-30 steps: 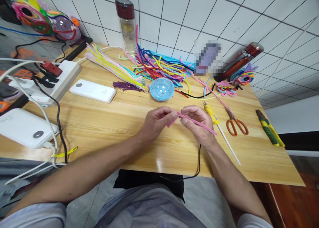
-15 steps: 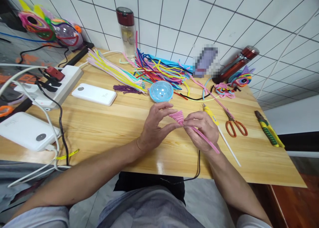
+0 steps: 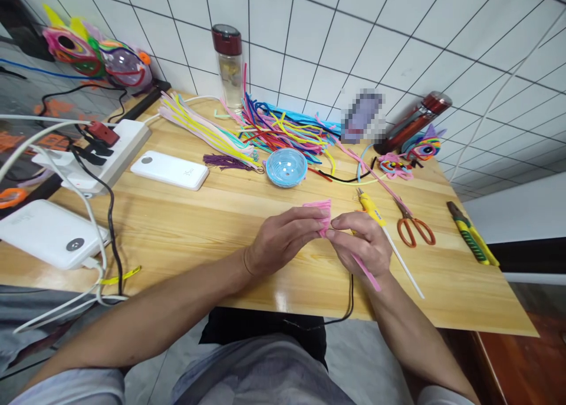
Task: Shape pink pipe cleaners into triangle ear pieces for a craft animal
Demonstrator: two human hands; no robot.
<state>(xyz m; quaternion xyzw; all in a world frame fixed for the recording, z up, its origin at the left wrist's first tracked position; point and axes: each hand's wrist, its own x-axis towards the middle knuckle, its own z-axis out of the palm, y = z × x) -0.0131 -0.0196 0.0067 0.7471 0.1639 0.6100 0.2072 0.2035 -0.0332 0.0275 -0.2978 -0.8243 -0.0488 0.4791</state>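
A pink pipe cleaner piece (image 3: 319, 205), folded into tight side-by-side rows, is between my two hands above the table. My left hand (image 3: 283, 238) pinches it from the left, fingers closed over its front. At its right lower edge, my right hand (image 3: 363, 240) has thumb and fingertips closed on the pink strand, whose loose end hangs down past the palm. Just beyond my right hand lies a yellow glue gun (image 3: 370, 207) with a white glue stick behind it. Orange-handled scissors (image 3: 415, 228) rest farther right.
A light-blue bowl (image 3: 286, 168) stands ahead of my hands. Behind it lie a heap of coloured pipe cleaners (image 3: 283, 128) and a glass bottle (image 3: 230, 69). White power banks (image 3: 170, 169) and a power strip (image 3: 110, 157) are left; pliers (image 3: 472, 234) lie at the right.
My left fingers have come down from an open pinch to close over the folded pink piece, which has turned and now shows its rows more upright. My right hand still grips its lower edge.
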